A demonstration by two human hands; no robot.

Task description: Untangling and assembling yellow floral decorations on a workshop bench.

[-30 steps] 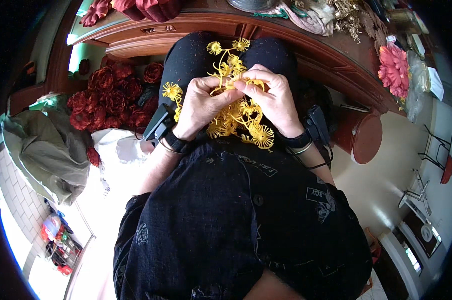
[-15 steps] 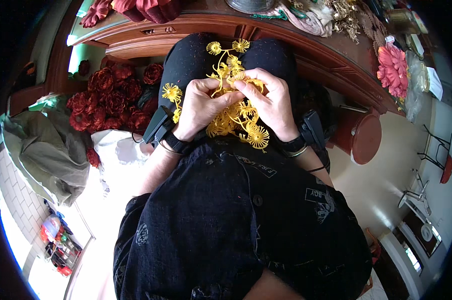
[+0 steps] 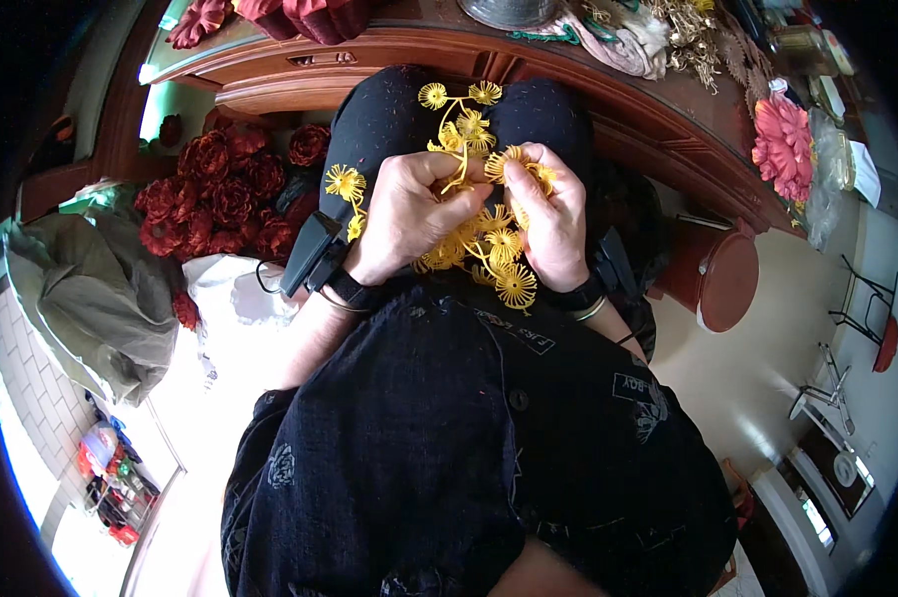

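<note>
On my lap lies a tangle of yellow artificial flowers (image 3: 515, 285), round fringed discs joined by thin yellow stems. My left hand (image 3: 409, 209) is closed, thumb and fingers pinching part of a yellow stem. My right hand (image 3: 548, 214) grips a yellow fringed flower (image 3: 509, 164) between thumb and curled fingers, close beside the left. Some flowers hang over my knees past the hands, and one sprig (image 3: 346, 183) rests on my left thigh. What lies deep inside each grip is hidden by the fingers.
Ahead stands a brown wooden table (image 3: 409, 52) with a drawer, bearing a metal bowl (image 3: 509, 10), cloth and dried flowers. Dark red artificial flowers (image 3: 225, 184) are heaped at the left, near a grey-green cloth (image 3: 96, 298). At the right are a red-brown round container (image 3: 727, 282) and a pink flower (image 3: 782, 144).
My hands have drawn slightly apart, the right one turning more upright with the yellow flower in its fingers. The view has shifted a little.
</note>
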